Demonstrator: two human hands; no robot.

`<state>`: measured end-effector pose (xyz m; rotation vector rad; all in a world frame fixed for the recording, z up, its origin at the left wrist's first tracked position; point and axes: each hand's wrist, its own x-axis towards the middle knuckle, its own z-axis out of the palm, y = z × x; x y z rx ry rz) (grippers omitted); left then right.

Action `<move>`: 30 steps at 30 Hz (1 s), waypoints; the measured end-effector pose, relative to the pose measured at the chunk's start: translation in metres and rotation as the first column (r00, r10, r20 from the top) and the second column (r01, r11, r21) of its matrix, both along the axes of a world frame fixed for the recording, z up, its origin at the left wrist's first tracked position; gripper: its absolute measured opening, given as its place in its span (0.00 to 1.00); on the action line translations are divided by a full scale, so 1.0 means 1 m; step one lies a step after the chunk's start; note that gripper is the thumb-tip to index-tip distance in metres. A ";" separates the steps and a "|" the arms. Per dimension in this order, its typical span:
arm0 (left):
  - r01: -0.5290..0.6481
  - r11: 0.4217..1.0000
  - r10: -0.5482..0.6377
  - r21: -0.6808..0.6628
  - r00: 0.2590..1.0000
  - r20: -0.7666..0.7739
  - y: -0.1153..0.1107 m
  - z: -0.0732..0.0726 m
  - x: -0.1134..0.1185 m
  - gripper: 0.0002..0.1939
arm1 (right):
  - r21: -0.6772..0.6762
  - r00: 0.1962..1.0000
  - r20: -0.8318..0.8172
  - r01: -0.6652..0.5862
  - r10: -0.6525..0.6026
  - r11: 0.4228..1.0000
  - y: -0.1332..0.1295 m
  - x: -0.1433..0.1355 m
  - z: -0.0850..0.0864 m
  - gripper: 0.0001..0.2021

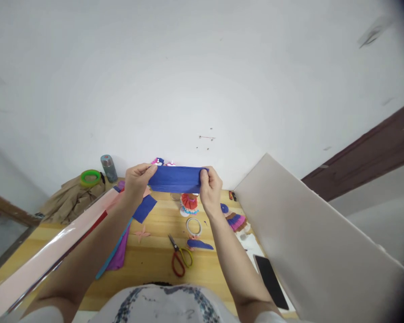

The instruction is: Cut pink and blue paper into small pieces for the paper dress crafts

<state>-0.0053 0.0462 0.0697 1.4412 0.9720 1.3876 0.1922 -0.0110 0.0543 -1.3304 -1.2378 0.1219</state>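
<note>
A strip of blue crepe paper [175, 179] is stretched flat between my two hands, raised above the table. My left hand [138, 178] pinches its left end, thumb on top. At the other end my right hand [211, 185] grips the strip between thumb and fingers. Below it on the wood stand red and light-blue ruffled paper [189, 204], partly hidden by the strip. Nearer me lie a roll of tape [193, 227], a blue paper piece [200, 244] and scissors [178, 255] with one red and one yellow handle.
At left are long pink paper sheets [57, 249], a blue square [144, 208], brown cloth [76, 202], a green ring [90, 177] and a thermos [109, 168]. A white board [309, 233] borders the right side, beside a black phone-like slab [271, 280] and colored ruffles [235, 220].
</note>
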 end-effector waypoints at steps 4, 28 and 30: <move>-0.103 0.994 0.104 0.041 0.994 -0.021 -0.003 0.003 0.004 0.10 | 0.028 0.998 0.049 0.026 -0.027 0.999 0.000 -0.001 -0.004 0.14; -0.199 0.980 0.199 0.031 0.980 -0.016 -0.003 0.001 0.005 0.11 | -0.004 0.974 -0.203 -0.099 0.097 0.995 -0.005 -0.005 -0.003 0.16; -0.210 0.977 0.210 0.039 0.978 -0.002 -0.003 0.002 0.004 0.09 | 0.004 0.972 -0.205 -0.113 0.111 0.994 -0.007 -0.006 0.000 0.15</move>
